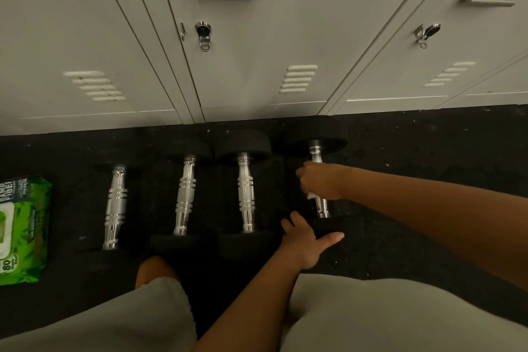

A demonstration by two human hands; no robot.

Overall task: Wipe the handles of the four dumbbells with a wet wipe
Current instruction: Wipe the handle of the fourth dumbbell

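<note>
Head view: four dumbbells lie in a row on the black floor (414,237) in front of the lockers (243,66), handles pointing at the lockers. Right hand (321,181) is clamped round the handle of the rightmost dumbbell (323,206), with a white wet wipe (312,195) poking out under the fingers. Left hand (307,243) rests with straight fingers on that dumbbell's near weight, bracing it. Judgement: wiping one handle; whether the other three (115,203) (185,194) (246,194) are done, can't tell. Next move likely needs sliding the wipe along the full handle. Wipes pack (21,226), green, sits left of the leftmost dumbbell; readable: "80", partial "BAMB FIBE".
</note>
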